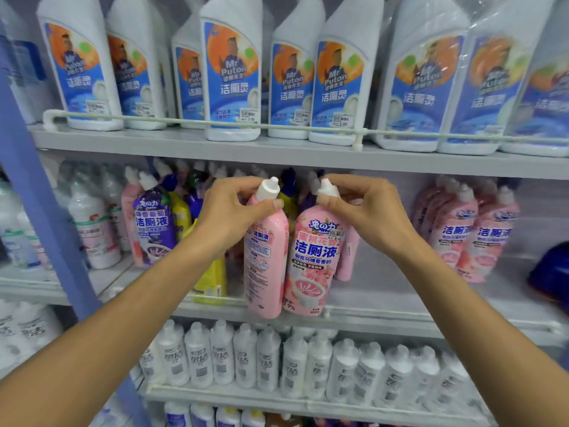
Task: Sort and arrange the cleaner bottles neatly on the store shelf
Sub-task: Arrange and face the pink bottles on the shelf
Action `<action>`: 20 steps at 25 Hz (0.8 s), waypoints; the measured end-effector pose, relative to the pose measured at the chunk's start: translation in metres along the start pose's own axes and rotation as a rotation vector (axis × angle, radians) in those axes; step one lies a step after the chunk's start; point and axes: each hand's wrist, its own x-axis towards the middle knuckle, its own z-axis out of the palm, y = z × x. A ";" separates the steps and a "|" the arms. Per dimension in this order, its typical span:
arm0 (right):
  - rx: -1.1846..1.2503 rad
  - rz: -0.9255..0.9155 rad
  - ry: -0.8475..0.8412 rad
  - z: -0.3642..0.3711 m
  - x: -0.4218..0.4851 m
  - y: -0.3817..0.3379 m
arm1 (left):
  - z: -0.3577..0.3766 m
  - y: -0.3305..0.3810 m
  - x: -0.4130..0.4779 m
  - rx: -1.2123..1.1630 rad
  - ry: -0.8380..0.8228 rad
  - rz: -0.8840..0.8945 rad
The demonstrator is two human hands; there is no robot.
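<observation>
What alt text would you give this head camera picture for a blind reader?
The left hand grips the left pink bottle and the right hand the right pink bottle by their white caps, at the front of a store's middle shelf. Purple bottles and yellow bottles stand to the left, more pink bottles to the right, white blue-labelled bottles above.

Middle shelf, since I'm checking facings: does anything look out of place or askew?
Yes. The turned pink bottle held by the left hand shows its back label, unlike the front-facing pink bottle held by the right hand. A yellow bottle stands mixed among purple and pink ones.
</observation>
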 end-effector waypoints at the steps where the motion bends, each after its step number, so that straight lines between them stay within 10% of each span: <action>1: 0.001 0.010 -0.004 -0.017 -0.005 0.005 | 0.017 0.006 0.002 -0.017 -0.007 -0.003; 20: -0.176 0.187 0.158 -0.286 -0.068 0.206 | 0.379 0.081 0.031 -0.037 0.001 -0.153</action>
